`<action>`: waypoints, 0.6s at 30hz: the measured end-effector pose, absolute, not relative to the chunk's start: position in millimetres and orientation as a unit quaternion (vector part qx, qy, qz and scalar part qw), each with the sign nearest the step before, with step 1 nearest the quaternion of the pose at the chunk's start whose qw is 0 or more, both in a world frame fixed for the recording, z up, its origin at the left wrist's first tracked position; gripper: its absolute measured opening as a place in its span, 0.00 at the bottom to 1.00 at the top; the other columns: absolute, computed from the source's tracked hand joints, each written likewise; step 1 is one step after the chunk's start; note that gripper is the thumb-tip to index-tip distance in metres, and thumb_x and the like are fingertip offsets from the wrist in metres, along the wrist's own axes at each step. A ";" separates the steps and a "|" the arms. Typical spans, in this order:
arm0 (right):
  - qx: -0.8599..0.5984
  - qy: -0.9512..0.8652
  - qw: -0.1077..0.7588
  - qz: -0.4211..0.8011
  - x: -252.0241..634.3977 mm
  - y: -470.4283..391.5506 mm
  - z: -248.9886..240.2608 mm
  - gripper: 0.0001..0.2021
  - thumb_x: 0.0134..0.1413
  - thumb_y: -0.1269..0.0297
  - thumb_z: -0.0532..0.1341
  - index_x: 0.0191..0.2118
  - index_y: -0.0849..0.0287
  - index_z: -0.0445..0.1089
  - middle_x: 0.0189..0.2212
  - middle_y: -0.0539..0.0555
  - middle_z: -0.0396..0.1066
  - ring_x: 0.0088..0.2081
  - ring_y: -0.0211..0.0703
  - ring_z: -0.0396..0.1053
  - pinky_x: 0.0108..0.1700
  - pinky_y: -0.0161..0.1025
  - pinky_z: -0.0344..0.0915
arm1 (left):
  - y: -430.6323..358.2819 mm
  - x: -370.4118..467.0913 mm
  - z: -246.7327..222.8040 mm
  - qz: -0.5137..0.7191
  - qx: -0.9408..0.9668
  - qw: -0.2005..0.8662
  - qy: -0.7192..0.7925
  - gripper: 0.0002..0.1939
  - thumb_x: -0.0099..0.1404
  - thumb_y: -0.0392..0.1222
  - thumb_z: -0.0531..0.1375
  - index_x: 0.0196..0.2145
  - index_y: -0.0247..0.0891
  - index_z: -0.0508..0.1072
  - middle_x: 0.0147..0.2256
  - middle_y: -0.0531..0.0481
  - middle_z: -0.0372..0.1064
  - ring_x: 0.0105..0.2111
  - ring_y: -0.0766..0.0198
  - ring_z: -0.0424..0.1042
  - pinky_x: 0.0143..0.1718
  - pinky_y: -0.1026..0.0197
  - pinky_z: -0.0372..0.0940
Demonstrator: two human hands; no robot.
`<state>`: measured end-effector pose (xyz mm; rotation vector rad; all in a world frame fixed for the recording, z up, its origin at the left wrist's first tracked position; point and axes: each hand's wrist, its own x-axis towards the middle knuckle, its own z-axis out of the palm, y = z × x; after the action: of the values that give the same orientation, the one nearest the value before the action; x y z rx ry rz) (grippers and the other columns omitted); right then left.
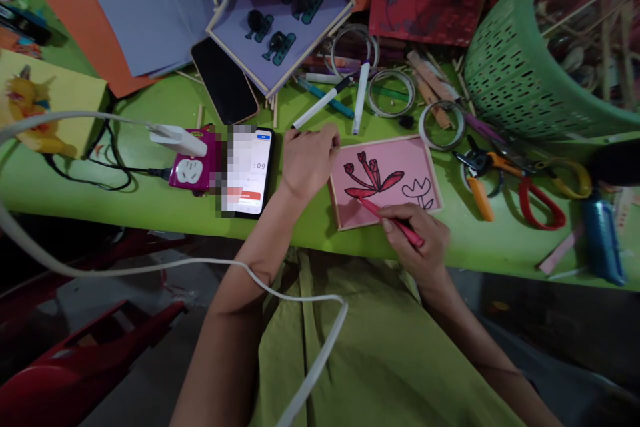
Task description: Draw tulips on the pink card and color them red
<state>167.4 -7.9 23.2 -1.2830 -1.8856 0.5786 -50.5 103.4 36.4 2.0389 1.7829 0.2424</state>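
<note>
My right hand (420, 240) is closed round a red felt-tip pen (370, 205), its tip touching a red petal at the lower left of the drawing. The drawing is on a pink card (345, 213) with a pale wooden stick border, lying on the green table. Black outlines on it form a flower with red-coloured buds and leaves, and an uncoloured tulip shape at right. Against the card's upper left edge rests my left hand (309, 161), its fingers curled under; whatever they may hold is hidden.
Left of my left hand lie a lit phone (256, 173), a purple power socket (189, 172) and a dark phone (225, 80). White markers (361, 97) and tape rolls (391, 93) lie behind the card. Pliers (480, 193), scissors (537, 210) and a green basket (500, 73) are at right. A white cable (200, 260) crosses my left arm.
</note>
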 end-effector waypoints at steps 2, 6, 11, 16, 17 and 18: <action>-0.511 -0.733 0.386 0.229 167.6 -8.3 22.5 0.07 0.61 0.71 0.64 0.39 0.51 0.78 0.31 0.50 0.82 0.30 0.46 0.80 0.33 0.42 0.74 | 103.2 -50.3 37.3 0.087 0.732 0.212 0.642 0.09 0.77 0.38 0.57 0.49 0.46 0.77 0.42 0.49 0.84 0.49 0.50 0.81 0.60 0.46 0.60; -0.510 -0.734 0.383 0.233 167.9 -8.4 22.5 0.06 0.61 0.69 0.64 0.39 0.51 0.78 0.31 0.50 0.82 0.30 0.46 0.80 0.33 0.43 0.74 | 102.6 -50.4 37.1 0.089 0.733 0.209 0.642 0.09 0.77 0.39 0.57 0.48 0.46 0.77 0.42 0.48 0.84 0.49 0.50 0.81 0.60 0.46 0.60; -0.512 -0.735 0.380 0.230 168.1 -8.2 23.3 0.07 0.61 0.71 0.64 0.39 0.51 0.78 0.31 0.50 0.82 0.31 0.46 0.79 0.33 0.42 0.73 | 102.1 -51.5 35.4 0.100 0.737 0.206 0.636 0.09 0.77 0.39 0.56 0.47 0.47 0.76 0.42 0.50 0.84 0.47 0.52 0.80 0.59 0.46 0.60; -0.504 -0.736 0.391 0.225 168.0 -8.8 22.6 0.06 0.61 0.71 0.64 0.39 0.52 0.77 0.31 0.50 0.82 0.30 0.45 0.79 0.33 0.42 0.73 | 102.2 -51.3 36.8 0.097 0.734 0.212 0.638 0.09 0.77 0.38 0.57 0.47 0.47 0.76 0.42 0.49 0.84 0.47 0.51 0.81 0.60 0.46 0.61; -0.505 -0.735 0.391 0.225 167.9 -9.0 22.6 0.06 0.61 0.71 0.64 0.39 0.52 0.77 0.31 0.50 0.82 0.30 0.46 0.79 0.33 0.42 0.73 | 102.1 -51.2 37.1 0.096 0.734 0.211 0.638 0.09 0.77 0.38 0.57 0.47 0.47 0.76 0.43 0.49 0.84 0.48 0.51 0.81 0.60 0.45 0.61; -0.508 -0.733 0.392 0.224 167.8 -9.1 22.6 0.06 0.61 0.71 0.64 0.39 0.52 0.77 0.31 0.50 0.82 0.30 0.46 0.79 0.33 0.42 0.73 | 102.0 -51.2 37.3 0.095 0.735 0.210 0.638 0.09 0.77 0.38 0.57 0.48 0.46 0.76 0.43 0.49 0.84 0.48 0.50 0.81 0.60 0.45 0.61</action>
<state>167.8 -9.1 22.6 -1.2900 -1.8616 0.5698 -51.2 102.0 37.3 2.0430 1.7737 0.2639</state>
